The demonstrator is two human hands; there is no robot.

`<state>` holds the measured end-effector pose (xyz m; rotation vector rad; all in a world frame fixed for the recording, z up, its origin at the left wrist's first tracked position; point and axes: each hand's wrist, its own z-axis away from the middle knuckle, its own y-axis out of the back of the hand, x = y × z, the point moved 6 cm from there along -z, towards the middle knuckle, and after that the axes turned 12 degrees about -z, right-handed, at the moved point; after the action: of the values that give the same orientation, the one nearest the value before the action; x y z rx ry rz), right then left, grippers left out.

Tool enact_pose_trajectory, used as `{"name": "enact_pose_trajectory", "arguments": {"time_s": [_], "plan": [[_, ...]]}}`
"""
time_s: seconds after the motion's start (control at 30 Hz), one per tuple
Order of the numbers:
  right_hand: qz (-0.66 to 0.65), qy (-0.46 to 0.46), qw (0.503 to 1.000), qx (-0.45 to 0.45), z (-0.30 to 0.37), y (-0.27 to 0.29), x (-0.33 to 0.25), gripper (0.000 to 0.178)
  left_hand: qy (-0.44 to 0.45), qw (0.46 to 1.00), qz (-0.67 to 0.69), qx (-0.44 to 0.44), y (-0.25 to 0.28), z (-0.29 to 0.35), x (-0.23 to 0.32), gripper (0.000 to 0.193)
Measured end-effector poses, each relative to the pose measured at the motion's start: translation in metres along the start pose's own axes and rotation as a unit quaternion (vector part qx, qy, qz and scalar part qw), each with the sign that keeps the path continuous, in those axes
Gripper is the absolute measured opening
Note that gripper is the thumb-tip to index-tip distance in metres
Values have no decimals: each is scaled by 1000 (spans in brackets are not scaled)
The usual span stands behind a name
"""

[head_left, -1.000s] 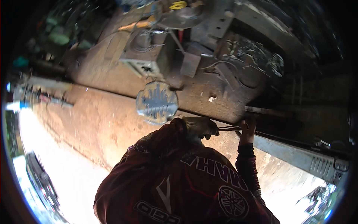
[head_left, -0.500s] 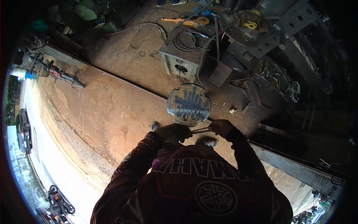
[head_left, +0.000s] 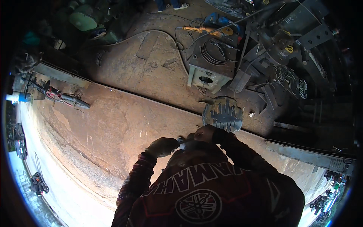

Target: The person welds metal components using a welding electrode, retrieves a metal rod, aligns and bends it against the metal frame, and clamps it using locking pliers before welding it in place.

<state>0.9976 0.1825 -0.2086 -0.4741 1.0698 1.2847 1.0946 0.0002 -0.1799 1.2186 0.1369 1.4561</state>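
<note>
Two hands come together in front of the person's chest, low in the middle of the view, with slim dark rods [head_left: 188,141] in the short span between them. The left hand [head_left: 162,146], which looks gloved, has its fingers curled around the rods at one side; the right hand [head_left: 205,133] is bent into a loose fist at the other, its fingers closed on them too, though deep shade hides the fingertips. Just beyond the right forearm stands a round metal seat [head_left: 222,114] with long slots cut in its top. Farther off, a grey metal box [head_left: 210,68] with a round hole in its front carries a coil of wire [head_left: 212,53], and an orange power tool [head_left: 202,29] with a yellowish disc lies near its far edge. Dark steel pieces crowd the floor [head_left: 113,128] to the right. A bicycle [head_left: 60,96] lies toward the left rim, a dark car [head_left: 20,140] is on the bright ground outside, and another person's feet [head_left: 172,6] show at the top.
</note>
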Motion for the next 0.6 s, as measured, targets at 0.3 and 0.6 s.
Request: {"name": "enact_pose_trajectory", "arguments": {"time_s": [0.3,0.6], "plan": [[46,1,998,-54,-111,37,-71,34,-2,982,175,69,77,39,-84,22],[179,121,960,-180,-276,44,-170,38,87,991,-69,78,214,47,-151,28]]}}
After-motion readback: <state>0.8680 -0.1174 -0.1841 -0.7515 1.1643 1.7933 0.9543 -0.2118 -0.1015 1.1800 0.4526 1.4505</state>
